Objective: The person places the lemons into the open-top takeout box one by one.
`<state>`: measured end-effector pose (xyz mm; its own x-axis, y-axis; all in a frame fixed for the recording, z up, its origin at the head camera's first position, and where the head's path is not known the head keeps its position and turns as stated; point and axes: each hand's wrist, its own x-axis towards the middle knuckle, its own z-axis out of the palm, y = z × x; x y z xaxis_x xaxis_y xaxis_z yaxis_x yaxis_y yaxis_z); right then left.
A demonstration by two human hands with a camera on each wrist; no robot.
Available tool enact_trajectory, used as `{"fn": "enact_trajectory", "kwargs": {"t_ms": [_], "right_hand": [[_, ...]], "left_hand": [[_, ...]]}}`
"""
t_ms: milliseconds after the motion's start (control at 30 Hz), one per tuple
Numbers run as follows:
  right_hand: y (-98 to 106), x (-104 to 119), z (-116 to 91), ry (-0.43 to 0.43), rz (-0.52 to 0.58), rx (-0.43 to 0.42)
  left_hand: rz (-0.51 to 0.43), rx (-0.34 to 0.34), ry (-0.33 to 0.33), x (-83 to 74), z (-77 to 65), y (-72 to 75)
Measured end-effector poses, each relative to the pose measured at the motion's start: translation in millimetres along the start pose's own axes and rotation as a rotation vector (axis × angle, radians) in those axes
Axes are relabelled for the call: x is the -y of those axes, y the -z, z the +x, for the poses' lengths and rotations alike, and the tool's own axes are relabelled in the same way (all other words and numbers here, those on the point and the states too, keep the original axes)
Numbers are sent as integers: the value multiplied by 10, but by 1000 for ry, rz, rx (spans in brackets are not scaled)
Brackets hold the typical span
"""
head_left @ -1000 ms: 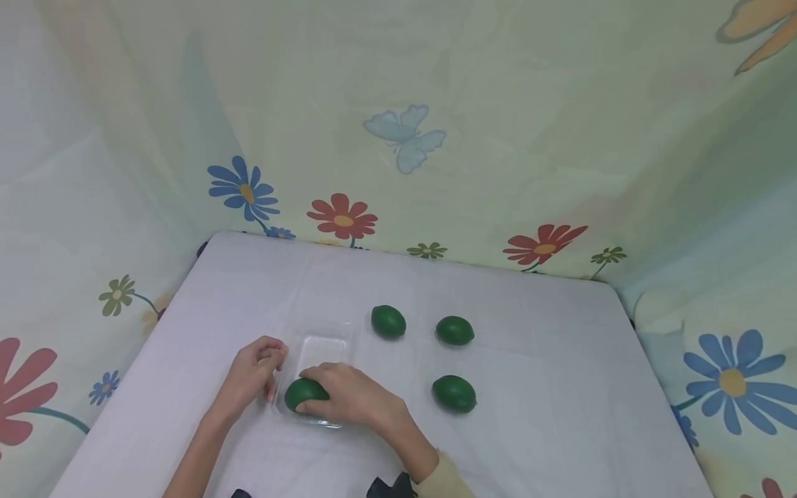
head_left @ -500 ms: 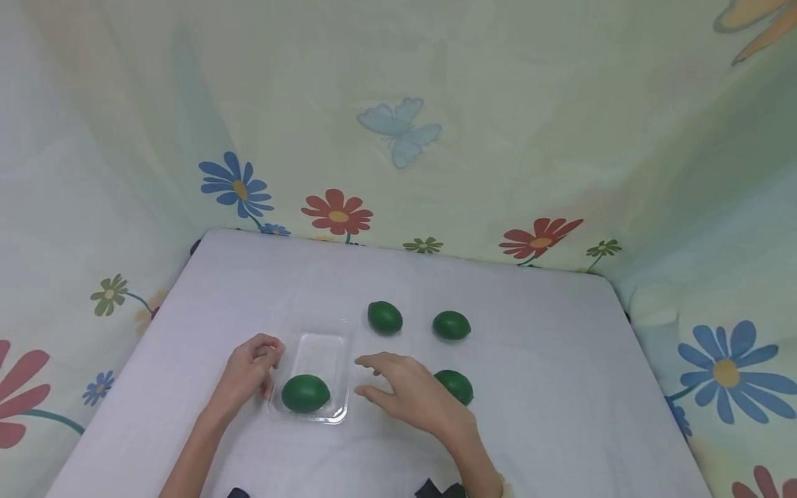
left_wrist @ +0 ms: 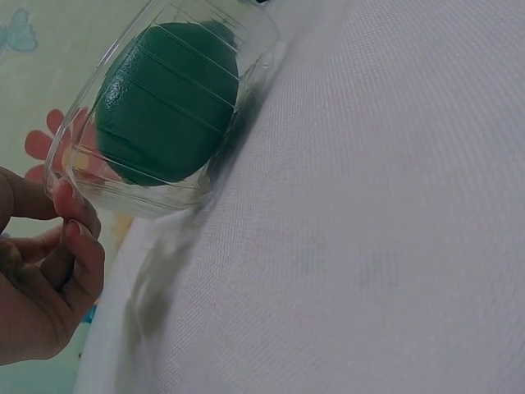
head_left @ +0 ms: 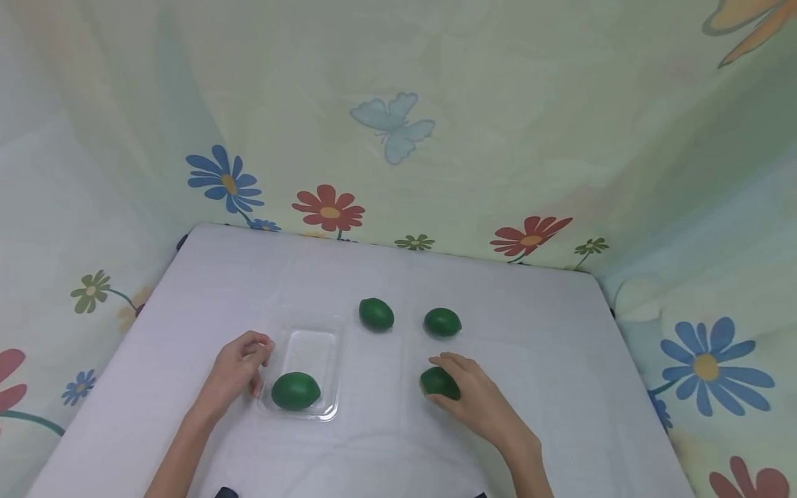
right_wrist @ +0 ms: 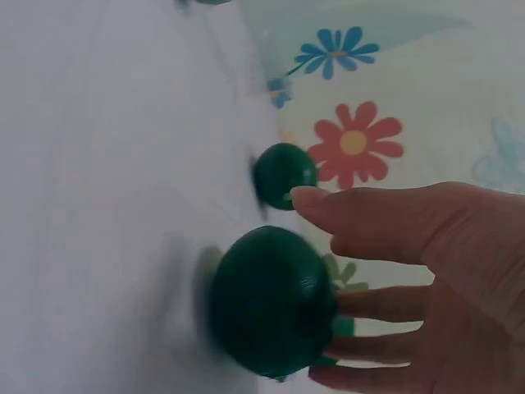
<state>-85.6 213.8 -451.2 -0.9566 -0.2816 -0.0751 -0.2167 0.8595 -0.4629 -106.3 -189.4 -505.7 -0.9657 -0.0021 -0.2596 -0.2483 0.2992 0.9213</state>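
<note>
A clear plastic container (head_left: 330, 408) stands on the left part of the table with one green lime (head_left: 295, 391) in its near end. At its left side, my left hand (head_left: 235, 366) pinches the rim between thumb and fingers, as the left wrist view shows with the container (left_wrist: 148, 197) close up. Farther right, my right hand (head_left: 476, 398) reaches round a second lime (head_left: 439, 384) that lies on the cloth. In the right wrist view the thumb stands apart from this lime (right_wrist: 271, 304), with the other fingers on its far side; whether they touch it is unclear.
Two more limes lie farther back on the white-covered table (head_left: 560, 360), a left one (head_left: 376, 315) and a right one (head_left: 443, 322). A flower-printed curtain (head_left: 398, 194) closes off the back and both sides.
My right hand has let go of the lime in the container and moved right to another lime on the table. The left hand stays at the container's rim. The head view has shifted slightly.
</note>
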Motion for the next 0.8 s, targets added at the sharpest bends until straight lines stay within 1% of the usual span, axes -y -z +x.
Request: {"fn": "enact_trajectory", "kwargs": {"t_ms": [133,267,400,600,800], "right_hand": [[-109,-85,9,-49,6,36],[-181,-109,31,-75,6,35],[-208,-113,46,-98,1,25],[-227,-122,52,-81,-15,-4],[-243,-135,67,-88,-16,-8]], "left_hand": [[13,-3,0,-26,-22,12],[2,-5,-3,-31,-23,8],[-3,-7,-6,-20,-21,-1],[-3,-2,-13,-20,-23,-5],[-6,-9,-6,-33,-15,-10]]}}
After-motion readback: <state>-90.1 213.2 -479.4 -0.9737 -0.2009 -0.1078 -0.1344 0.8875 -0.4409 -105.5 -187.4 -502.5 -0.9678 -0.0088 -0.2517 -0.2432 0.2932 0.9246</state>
